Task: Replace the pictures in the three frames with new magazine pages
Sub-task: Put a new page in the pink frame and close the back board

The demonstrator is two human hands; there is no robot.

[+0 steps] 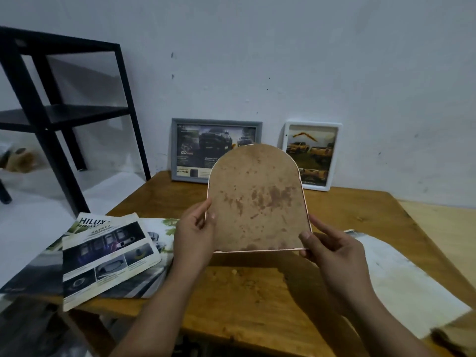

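Observation:
I hold an arch-shaped frame (pixel 257 199) upright over the wooden table (pixel 257 300), its stained brown backing board facing me and a thin pink rim showing around it. My left hand (pixel 194 235) grips its lower left edge, and my right hand (pixel 332 251) pinches its lower right corner. Its picture side is hidden from me. Against the wall stand a grey frame (pixel 203 150) with a dark truck page and a white frame (pixel 313 155) with a yellow truck page. Loose magazine pages (pixel 108 253) lie spread at the table's left.
A stained white sheet (pixel 401 276) lies on the table's right side. A black metal shelf unit (pixel 51 106) stands on the floor to the left, beside the table. The wall runs close behind the two leaning frames.

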